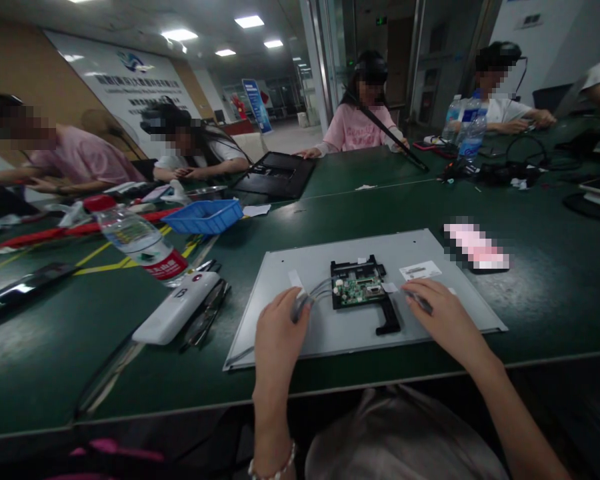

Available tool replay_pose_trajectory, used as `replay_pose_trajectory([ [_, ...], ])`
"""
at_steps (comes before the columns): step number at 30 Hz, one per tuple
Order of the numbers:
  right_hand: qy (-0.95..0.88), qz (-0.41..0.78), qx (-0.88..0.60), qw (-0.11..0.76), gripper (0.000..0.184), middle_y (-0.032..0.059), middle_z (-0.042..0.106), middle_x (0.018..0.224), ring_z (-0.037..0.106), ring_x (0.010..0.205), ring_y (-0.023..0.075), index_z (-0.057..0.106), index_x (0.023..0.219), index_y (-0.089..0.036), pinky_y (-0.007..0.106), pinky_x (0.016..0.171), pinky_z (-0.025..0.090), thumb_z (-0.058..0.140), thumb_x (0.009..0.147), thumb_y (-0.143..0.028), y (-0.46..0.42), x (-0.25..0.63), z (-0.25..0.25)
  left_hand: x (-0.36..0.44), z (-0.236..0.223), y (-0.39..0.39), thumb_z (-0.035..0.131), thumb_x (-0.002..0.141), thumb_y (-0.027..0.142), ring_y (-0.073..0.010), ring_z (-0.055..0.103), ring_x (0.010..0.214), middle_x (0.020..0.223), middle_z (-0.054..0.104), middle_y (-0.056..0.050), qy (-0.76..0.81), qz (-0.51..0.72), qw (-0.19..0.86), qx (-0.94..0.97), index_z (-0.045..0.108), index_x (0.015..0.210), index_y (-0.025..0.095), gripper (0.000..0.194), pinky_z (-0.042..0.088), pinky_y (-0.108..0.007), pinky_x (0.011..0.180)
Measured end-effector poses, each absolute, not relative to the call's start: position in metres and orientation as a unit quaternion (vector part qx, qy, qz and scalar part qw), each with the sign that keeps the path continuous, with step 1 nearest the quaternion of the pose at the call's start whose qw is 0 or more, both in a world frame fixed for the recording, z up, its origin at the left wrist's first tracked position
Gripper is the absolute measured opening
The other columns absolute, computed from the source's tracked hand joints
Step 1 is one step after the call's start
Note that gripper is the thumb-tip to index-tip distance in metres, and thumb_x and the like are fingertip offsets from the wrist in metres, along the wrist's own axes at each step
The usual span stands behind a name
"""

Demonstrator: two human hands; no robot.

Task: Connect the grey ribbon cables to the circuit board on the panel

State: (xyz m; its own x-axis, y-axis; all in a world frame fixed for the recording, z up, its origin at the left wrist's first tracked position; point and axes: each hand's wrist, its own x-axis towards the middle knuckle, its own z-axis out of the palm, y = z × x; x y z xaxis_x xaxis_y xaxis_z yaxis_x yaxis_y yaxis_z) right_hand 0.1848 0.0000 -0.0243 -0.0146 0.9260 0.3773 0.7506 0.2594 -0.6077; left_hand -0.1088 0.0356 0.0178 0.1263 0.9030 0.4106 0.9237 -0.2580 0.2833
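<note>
A flat light-grey panel (275, 273) lies on the green table in front of me. Near its middle sits a black plastic bracket (390, 319) carrying a green circuit board (356, 291). Grey cables (322, 289) run from the board's left side to my left hand (281, 319), whose fingers are closed on the bundle. To the right of the board, my right hand (437, 308) is closed around a small dark-grey object (421, 302), mostly covered by the fingers, so its kind is unclear. A white label (420, 270) is on the panel just beyond that hand.
Left of the panel are a white device (177, 308), eyeglasses (207, 313) and a red-capped water bottle (145, 243). A blue tray (205, 217) stands farther back. At right lies a phone (475, 247). Several people sit around the table.
</note>
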Motion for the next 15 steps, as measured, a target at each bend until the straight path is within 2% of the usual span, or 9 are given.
replay_pose_trajectory([
  [8, -0.71, 0.121, -0.594, 0.358, 0.028, 0.01, 0.062, 0.115, 0.056, 0.11, 0.0259, 0.063, 0.111, -0.02, 0.046, 0.098, 0.044, 0.047, 0.088, -0.026, -0.001, 0.185, -0.022, -0.106, 0.029, 0.044, 0.042, 0.089, 0.02, -0.0237, 0.062, 0.105, 0.106, 0.071, -0.006, -0.625, -0.201, 0.051, -0.753, 0.069, 0.096, 0.019, 0.028, 0.042, -0.04, 0.096],
  [15, -0.708, 0.119, -0.588, 0.372, 0.028, 0.0093, 0.063, 0.114, 0.057, 0.108, 0.0266, 0.064, 0.11, -0.023, 0.047, 0.095, 0.045, 0.048, 0.087, -0.025, -0.001, 0.185, -0.024, -0.096, 0.037, 0.015, 0.043, 0.09, 0.019, -0.0224, 0.061, 0.107, 0.106, 0.07, -0.006, -0.621, -0.229, 0.093, -0.744, 0.068, 0.099, 0.021, 0.027, 0.038, -0.044, 0.1],
])
